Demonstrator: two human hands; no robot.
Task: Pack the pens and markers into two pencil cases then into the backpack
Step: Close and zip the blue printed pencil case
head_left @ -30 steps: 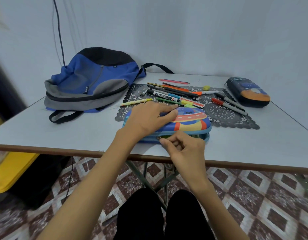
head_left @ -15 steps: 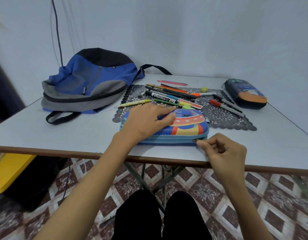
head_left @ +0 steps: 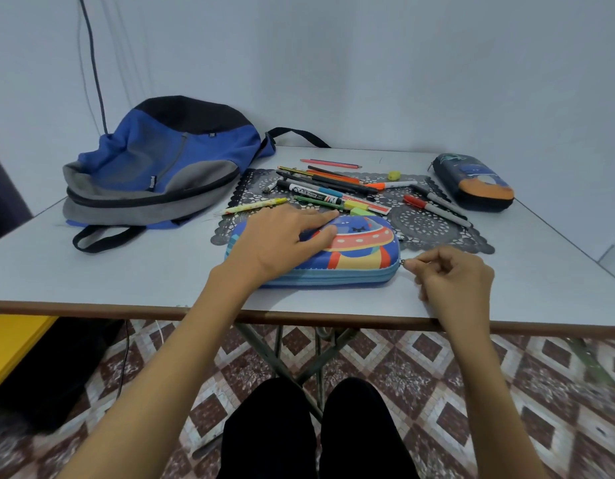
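- Table (head_left: pixel 126 271): pale top, brown edge, folding metal legs. Carries all items below.
- Backpack (head_left: pixel 161 167): blue/grey/black, lying flat at far-left of table, main zip appears closed. One black strap loops toward near edge, another runs behind toward the wall.
- Lace mat (head_left: pixel 434 226): dark, centre of table, just right of backpack.
- Colourful pencil case (head_left: pixel 361 252): hard shell w/ UFO print, light-blue sides. Lies flat near front edge; far part overlaps the mat's near edge. Lid is down.
- Dark pencil case (head_left: pixel 472 181): navy w/ orange panel, far-right of table, well apart from colourful pencil case, lid down, beside the mat's right end.
- Left hand (head_left: pixel 282 243): palm down on left half of colourful pencil case lid, fingers straight and spread, pressing flat; nothing gripped.
- Right hand (head_left: pixel 451 274): just right of the case's near-right corner, fingers curled, thumb + forefinger in a narrow pinch on the zip pull.
- Pens and markers (head_left: pixel 327 190): loose pile on the mat's far-left half, behind the colourful pencil case; none inside either case as far as visible.
- Red-capped marker (head_left: pixel 434 209) plus a grey pen: on the mat's right half, between pile and dark pencil case.
- Yellow pen (head_left: pixel 254 206): at the mat's left edge, near the backpack.
- Pink pencil (head_left: pixel 330 163): off the mat, on bare table behind the pile.
- Zip pull (head_left: pixel 402 263): small metal tab at the case's near-right corner, touching right-hand fingertips.
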